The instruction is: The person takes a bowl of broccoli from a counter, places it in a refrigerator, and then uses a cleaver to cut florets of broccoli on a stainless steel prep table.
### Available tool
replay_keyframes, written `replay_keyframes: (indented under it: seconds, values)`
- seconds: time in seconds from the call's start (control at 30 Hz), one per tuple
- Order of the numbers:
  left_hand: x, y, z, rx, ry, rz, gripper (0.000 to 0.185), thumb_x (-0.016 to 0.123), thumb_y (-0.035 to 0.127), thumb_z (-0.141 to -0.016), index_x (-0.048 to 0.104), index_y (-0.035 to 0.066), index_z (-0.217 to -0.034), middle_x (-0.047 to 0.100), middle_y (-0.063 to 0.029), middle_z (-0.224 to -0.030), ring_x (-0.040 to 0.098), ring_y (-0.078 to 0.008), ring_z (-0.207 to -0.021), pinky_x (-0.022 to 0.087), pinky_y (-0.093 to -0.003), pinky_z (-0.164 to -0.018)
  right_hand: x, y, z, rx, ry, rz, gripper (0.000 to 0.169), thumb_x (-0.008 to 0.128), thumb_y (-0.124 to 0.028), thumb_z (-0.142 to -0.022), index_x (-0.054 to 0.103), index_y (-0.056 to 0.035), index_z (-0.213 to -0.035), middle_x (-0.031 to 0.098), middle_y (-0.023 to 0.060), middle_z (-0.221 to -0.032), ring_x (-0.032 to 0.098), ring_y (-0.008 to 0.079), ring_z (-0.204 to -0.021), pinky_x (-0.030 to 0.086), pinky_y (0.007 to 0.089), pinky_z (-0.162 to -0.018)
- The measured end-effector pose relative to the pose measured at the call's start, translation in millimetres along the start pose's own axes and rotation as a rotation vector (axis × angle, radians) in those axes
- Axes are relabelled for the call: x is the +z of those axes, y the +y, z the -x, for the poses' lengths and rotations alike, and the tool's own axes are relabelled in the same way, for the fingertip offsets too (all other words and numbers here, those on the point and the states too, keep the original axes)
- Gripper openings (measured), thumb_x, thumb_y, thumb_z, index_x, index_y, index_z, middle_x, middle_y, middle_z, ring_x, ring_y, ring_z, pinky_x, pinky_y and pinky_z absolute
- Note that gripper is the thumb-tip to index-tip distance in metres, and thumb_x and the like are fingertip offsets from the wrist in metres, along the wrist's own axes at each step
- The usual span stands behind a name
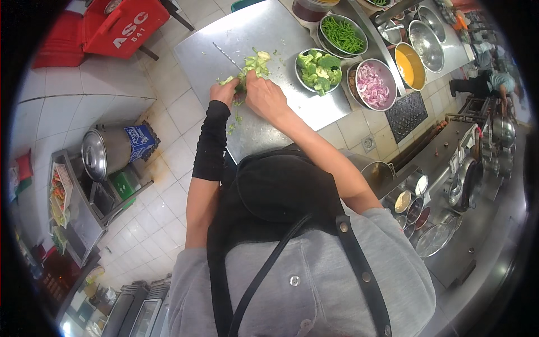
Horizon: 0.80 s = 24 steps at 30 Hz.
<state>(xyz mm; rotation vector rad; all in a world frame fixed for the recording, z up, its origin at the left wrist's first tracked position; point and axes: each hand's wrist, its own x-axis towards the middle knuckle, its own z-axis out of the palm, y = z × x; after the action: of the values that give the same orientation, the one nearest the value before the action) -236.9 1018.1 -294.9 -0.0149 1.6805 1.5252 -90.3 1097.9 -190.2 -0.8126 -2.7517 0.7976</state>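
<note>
My left hand (224, 92) and my right hand (264, 93) are close together over the steel table (269, 135), fingers bent around a piece of green vegetable between them. What exactly each hand grips is partly hidden by the fingers. Just beyond them lies a heap of pale green vegetable trimmings (257, 64), with smaller scraps nearby. A thin metal tool, seemingly a knife (226, 55), slants across the table beyond my left hand; its near end is hidden. To the right of my right hand stands a metal bowl of broccoli florets (318, 71).
At the table's right stand bowls of green beans (343, 36) and sliced red onion (374, 84). Past them is a bowl of orange liquid (406, 67). A red cool box (126, 29) and a lidded steel pot (94, 153) stand left. Another person (501, 84) bends at far right.
</note>
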Motion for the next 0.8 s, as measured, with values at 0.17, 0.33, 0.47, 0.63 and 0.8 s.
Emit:
replay_keyframes:
  seconds: [0.17, 0.33, 0.47, 0.63, 0.8]
  values:
    - [-1.9, -8.9, -9.0, 0.005, -0.025, -0.121, 0.021, 0.072, 0.011, -0.092, 0.07, -0.006, -0.105, 0.07, -0.0123, -0.106, 0.07, -0.0255, -0.093, 0.058, -0.0395, -0.072, -2.2, -3.6, -8.5, -0.04, 0.053, 0.039, 0.02, 0.067, -0.008, -0.085, 0.054, 0.0044, -0.095, 0.072, 0.0281, -0.079, 0.075, 0.0437, -0.077, 0.062, 0.0502, -0.069]
    - [14.6, 8.6, 22.0, -0.036, -0.004, -0.03, 0.019, 0.071, 0.009, -0.092, 0.07, -0.005, -0.105, 0.07, -0.0108, -0.105, 0.071, -0.0249, -0.093, 0.06, -0.0407, -0.074, 7.9, 25.0, 1.9, 0.027, 0.065, 0.002, 0.02, 0.065, -0.011, -0.092, 0.052, 0.0034, -0.096, 0.069, 0.0286, -0.075, 0.071, 0.0475, -0.073, 0.058, 0.0541, -0.065]
    - [-18.4, 8.7, 7.2, 0.069, 0.022, -0.074, 0.022, 0.071, 0.008, -0.093, 0.068, -0.005, -0.11, 0.069, -0.0128, -0.109, 0.071, -0.0256, -0.097, 0.06, -0.0412, -0.079, -28.7, 24.8, 31.3, -0.014, 0.171, -0.116, 0.021, 0.055, -0.016, -0.104, 0.047, 0.0006, -0.095, 0.062, 0.026, -0.064, 0.065, 0.0487, -0.061, 0.051, 0.0572, -0.056]
    - [-59.8, 47.7, 35.2, 0.168, 0.011, 0.266, 0.026, 0.072, 0.01, -0.095, 0.067, -0.006, -0.115, 0.07, -0.0138, -0.112, 0.07, -0.0263, -0.103, 0.06, -0.0408, -0.086, -72.4, 75.1, 100.3, -0.086, 0.031, -0.021, 0.018, 0.062, -0.016, -0.099, 0.05, -0.0022, -0.098, 0.061, 0.02, -0.063, 0.063, 0.0443, -0.057, 0.05, 0.0532, -0.053]
    - [-16.3, 99.2, 59.9, 0.276, -0.137, 0.186, 0.024, 0.075, 0.011, -0.094, 0.069, -0.003, -0.113, 0.07, -0.0116, -0.111, 0.071, -0.0233, -0.103, 0.06, -0.0388, -0.088, -49.8, 104.4, 142.6, -0.196, -0.089, 0.248, 0.02, 0.068, -0.015, -0.09, 0.055, -0.0052, -0.101, 0.066, 0.0149, -0.081, 0.069, 0.0354, -0.07, 0.054, 0.0466, -0.059]
